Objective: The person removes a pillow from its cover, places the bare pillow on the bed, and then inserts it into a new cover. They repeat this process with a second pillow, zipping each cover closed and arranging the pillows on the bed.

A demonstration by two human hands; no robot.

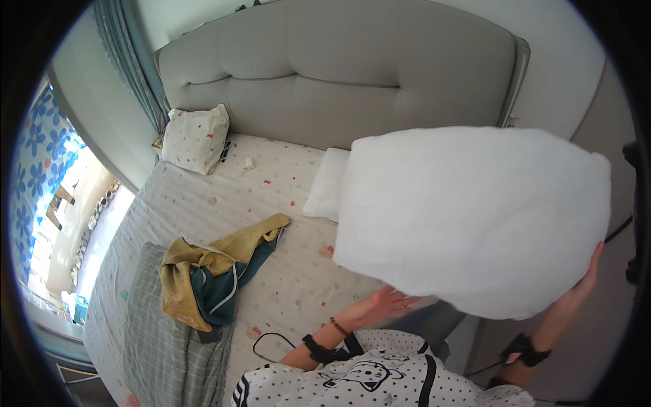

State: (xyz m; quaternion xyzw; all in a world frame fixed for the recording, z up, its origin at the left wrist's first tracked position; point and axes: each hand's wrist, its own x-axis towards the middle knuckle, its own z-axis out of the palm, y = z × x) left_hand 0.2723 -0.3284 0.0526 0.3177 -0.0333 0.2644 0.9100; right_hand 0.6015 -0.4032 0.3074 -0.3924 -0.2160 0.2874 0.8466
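A big white pillow (468, 217) is held up in front of me over the right side of the bed. At its lower right edge is my right hand (587, 279), gripping it, with part of the fingers hidden by the pillow. My left hand (386, 304) is just below the pillow's lower left edge, fingers stretched out and apart; I cannot tell whether it touches the pillow. Behind the big pillow's left side, a smaller white pillow (327, 184) lies flat on the bed, partly covered from view.
The bed (271, 176) has a patterned sheet and a grey padded headboard (339, 61). A patterned pillow (196, 139) leans at the far left. A yellow and teal garment (217, 271) lies on a grey checked blanket (156, 339). A dark cable (261, 337) loops near my left forearm.
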